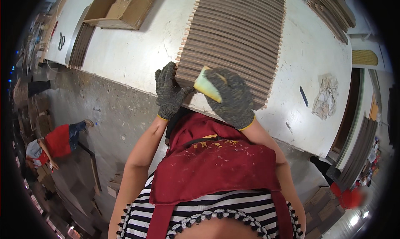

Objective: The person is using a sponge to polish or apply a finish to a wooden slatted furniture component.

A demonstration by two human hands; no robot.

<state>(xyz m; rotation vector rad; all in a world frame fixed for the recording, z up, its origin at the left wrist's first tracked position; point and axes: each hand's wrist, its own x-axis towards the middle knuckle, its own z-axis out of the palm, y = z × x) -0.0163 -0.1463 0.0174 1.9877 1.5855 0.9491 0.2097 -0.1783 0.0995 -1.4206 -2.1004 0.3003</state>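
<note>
A row of brown wooden strips (233, 34) lies side by side across the white table, their pale, notched ends showing along both sides. At the left end of the nearest strips is my left hand (168, 93), in a dark grey knitted glove with a yellow cuff. Its fingers and thumb close around a strip's end, and the exact grip is partly hidden. My right hand (231, 97), gloved the same way, grips a pale green and yellow sponge (207, 85) over the near strips. Its fingertips are partly hidden behind the sponge.
An open cardboard box (125, 9) and stacked strips (81, 43) stand at the left. Scissors (61, 41) lie by the table's left end. To the right are a crumpled plastic bag (326, 97), a dark flat blade-like piece (303, 96) and more strips (331, 9). Another person (58, 143) is at the far left.
</note>
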